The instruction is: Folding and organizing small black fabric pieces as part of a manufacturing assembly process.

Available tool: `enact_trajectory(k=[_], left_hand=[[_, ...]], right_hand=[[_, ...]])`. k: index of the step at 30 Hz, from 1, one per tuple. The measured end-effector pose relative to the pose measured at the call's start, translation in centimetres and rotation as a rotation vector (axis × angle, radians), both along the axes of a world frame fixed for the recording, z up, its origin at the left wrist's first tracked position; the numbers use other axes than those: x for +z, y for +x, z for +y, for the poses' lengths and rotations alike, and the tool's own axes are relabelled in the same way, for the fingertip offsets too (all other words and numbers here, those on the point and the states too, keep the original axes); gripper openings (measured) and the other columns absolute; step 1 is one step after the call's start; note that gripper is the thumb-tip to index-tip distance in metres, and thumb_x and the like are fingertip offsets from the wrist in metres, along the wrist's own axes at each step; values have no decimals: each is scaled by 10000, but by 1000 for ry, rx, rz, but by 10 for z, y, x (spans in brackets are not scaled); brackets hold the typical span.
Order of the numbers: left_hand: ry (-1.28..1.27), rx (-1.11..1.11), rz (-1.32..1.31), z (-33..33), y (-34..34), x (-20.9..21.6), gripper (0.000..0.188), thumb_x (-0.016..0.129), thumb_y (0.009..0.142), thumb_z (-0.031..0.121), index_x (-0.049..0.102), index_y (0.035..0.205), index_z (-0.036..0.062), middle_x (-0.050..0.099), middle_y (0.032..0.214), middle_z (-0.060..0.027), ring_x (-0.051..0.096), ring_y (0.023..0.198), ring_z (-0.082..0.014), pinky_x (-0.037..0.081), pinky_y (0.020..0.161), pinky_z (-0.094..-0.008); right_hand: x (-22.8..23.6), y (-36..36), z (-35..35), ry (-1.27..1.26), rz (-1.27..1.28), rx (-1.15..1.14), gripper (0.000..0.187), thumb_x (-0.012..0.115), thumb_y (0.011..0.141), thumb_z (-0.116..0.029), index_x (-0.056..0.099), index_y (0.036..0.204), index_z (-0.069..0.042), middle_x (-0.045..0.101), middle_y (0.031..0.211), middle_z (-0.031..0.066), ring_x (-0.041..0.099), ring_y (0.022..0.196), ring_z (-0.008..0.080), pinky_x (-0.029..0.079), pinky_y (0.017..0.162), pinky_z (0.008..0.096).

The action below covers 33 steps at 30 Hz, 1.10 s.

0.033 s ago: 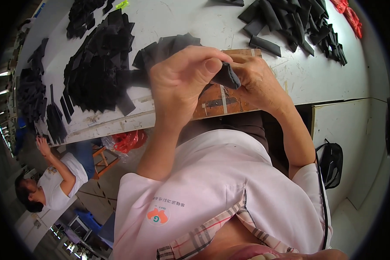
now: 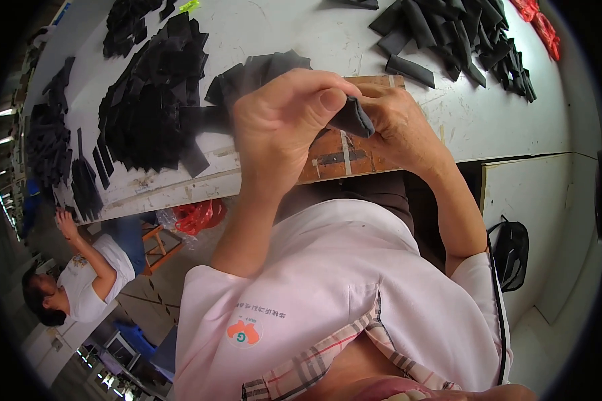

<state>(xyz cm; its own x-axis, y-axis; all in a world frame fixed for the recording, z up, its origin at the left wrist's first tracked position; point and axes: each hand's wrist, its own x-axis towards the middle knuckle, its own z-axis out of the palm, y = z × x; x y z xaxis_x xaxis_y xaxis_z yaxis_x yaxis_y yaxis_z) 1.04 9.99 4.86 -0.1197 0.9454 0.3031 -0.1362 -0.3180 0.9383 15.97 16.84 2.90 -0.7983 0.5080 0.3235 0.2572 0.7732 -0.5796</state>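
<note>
Close above the table's near edge, my two hands pinch a small black fabric piece between them. It looks like a folded strip or tube, and one cut end points toward me. My left hand is closed on it, with the thumb on top and the index finger stretched over to the right. Curled around its right side are the fingers of my right hand; their tips are partly hidden. Beneath the hands is a brown wooden board with strips of tape on it.
Black fabric pieces lie in a big pile to the left, a smaller pile behind my left hand, and another pile far right. A red plastic bag lies beyond that. At lower left, a co-worker reaches to the table.
</note>
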Motion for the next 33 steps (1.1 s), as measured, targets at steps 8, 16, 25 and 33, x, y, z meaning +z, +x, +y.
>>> enact_trajectory(k=[8, 16, 25, 33], left_hand=[[157, 328, -317, 3, 12, -2, 182, 421, 886, 155, 493, 844, -7, 524, 824, -99, 487, 821, -189, 379, 805, -322], [57, 355, -291, -11, 12, -22, 166, 416, 887, 126, 500, 836, -7, 528, 836, -103, 486, 828, -175, 366, 817, -307], [58, 343, -163, -14, 11, -25, 142, 435, 879, 98, 498, 835, -21, 547, 850, -99, 491, 789, -118, 376, 744, -227], [-371, 936, 588, -12, -68, -107, 326, 541, 802, 197, 485, 989, -64, 568, 876, -132, 547, 766, -178, 430, 703, -276]], right_hand=[[9, -4, 1, -20, 49, -6, 280, 613, 723, -240, 477, 615, -20, 487, 602, 90, 494, 575, 281, 374, 496, 367], [-28, -9, -12, -99, 98, -91, 231, 644, 684, -182, 478, 623, -33, 482, 597, 79, 494, 554, 278, 377, 482, 368], [-25, -8, -21, -126, 119, -108, 114, 606, 718, -100, 520, 679, -35, 460, 568, 87, 483, 533, 274, 371, 457, 354], [37, 18, 72, -1133, 1020, 89, 422, 345, 901, -351, 524, 877, 30, 461, 695, 30, 382, 651, 120, 318, 560, 215]])
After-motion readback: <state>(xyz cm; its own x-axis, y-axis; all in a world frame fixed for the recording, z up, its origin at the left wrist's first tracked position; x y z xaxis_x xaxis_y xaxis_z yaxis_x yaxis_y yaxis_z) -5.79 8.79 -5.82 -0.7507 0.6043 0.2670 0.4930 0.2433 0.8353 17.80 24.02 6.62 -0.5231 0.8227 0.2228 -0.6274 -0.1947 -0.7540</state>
